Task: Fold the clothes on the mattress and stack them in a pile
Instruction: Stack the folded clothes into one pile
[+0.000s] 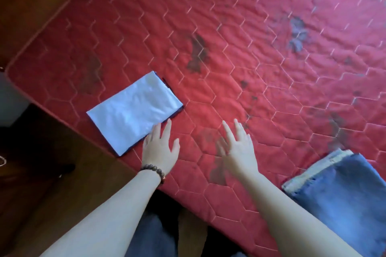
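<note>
Folded pile: a pale blue folded garment (133, 110) lies flat near the left corner of the red quilted mattress (229, 37), with a dark edge showing beneath it, so it probably sits on another folded piece, though the view does not settle that.
Left hand (160, 148): open, fingers straight and spread, holding nothing; its fingertips lie at the near right edge of the folded garment, and whether they touch the cloth or hover just over it is hard to tell. A bead bracelet (153, 170) circles the wrist.
Right hand (240, 148): open and spread, palm down over bare mattress, gripping nothing; it looks slightly blurred.
Jeans (342, 194): blue denim with a pale hem, lying at the near right edge of the mattress, well apart from the pile.
Step in hand: one fold appears finished and set down.
Next move: likely calls for reaching right to the jeans, spreading, folding and stacking them on the pile.
</note>
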`<control>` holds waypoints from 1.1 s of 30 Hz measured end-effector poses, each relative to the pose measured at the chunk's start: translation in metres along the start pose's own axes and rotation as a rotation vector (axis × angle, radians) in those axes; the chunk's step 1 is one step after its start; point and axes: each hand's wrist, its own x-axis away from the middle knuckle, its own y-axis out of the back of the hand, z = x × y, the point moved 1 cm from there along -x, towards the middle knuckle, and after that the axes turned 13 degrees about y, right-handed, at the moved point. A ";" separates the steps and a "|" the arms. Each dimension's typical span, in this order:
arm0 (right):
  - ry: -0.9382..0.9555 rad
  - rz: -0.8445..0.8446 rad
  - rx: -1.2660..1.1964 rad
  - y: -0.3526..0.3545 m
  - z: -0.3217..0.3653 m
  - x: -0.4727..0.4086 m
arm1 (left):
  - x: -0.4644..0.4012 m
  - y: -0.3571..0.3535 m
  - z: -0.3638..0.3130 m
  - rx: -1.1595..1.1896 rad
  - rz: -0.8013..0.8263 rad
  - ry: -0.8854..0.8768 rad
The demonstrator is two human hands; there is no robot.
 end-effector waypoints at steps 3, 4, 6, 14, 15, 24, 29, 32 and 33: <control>-0.002 0.049 -0.002 -0.028 0.047 -0.043 | -0.034 0.020 0.061 0.017 0.005 0.087; 0.000 0.061 0.001 -0.036 0.059 -0.060 | -0.046 0.026 0.080 0.017 -0.008 0.113; 0.005 0.077 0.004 -0.050 0.077 -0.091 | -0.069 0.035 0.112 0.029 -0.033 0.170; 0.094 0.160 0.042 -0.093 0.106 -0.193 | -0.121 0.019 0.163 0.284 -0.087 0.444; 0.116 0.175 0.059 -0.098 0.107 -0.205 | -0.124 0.014 0.163 0.345 -0.076 0.489; 0.165 0.183 0.122 -0.135 0.107 -0.257 | -0.142 -0.008 0.167 0.529 -0.190 0.628; 0.115 0.274 0.000 -0.131 0.106 -0.255 | -0.144 -0.005 0.169 0.603 -0.078 0.650; 0.099 0.293 -0.023 -0.127 0.097 -0.253 | -0.144 -0.006 0.171 0.637 -0.011 0.543; 0.092 0.294 -0.050 -0.125 0.093 -0.250 | -0.144 -0.007 0.171 0.632 0.011 0.517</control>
